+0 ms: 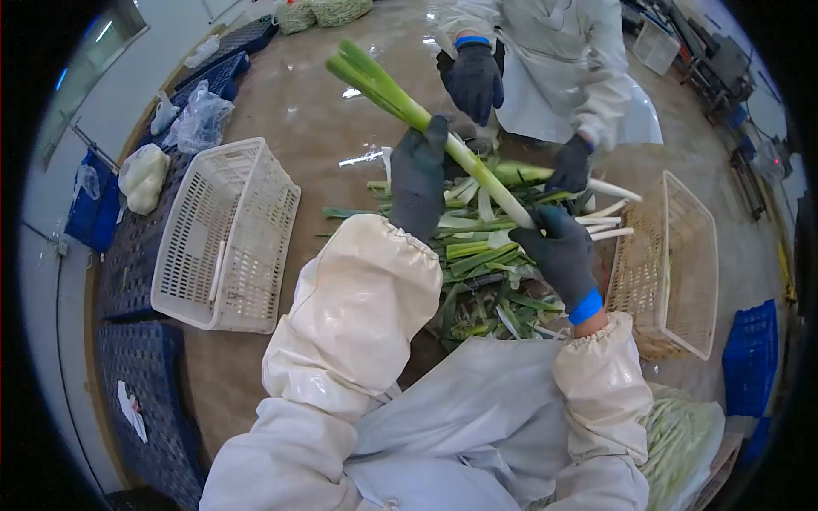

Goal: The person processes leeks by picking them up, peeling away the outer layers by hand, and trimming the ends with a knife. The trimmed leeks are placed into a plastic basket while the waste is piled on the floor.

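Holding a long leek with a white stalk and green leaves (400,98) slantwise above a heap of green and white leek trimmings (486,272), seemingly to keep it clear of the heap and steady at two places along its length. Gripping the stalk about midway with the left hand (417,175) in a dark glove, fingers (434,136) curled tight round it, leaves fanning up and away beyond the fist. Clasping the white lower end with the right hand (562,251), dark-gloved and blue-cuffed, fingers closed about the stalk, its very tip hidden in the palm. Flanked by a white slotted plastic basket (256,230) on the left and a beige slotted plastic basket (682,255) on the right, near enough for either hand to reach. Facing a co-worker's raised dark-gloved hand (475,81), empty, and a co-worker's lower gloved hand (573,163) touching another leek just beyond the heap.
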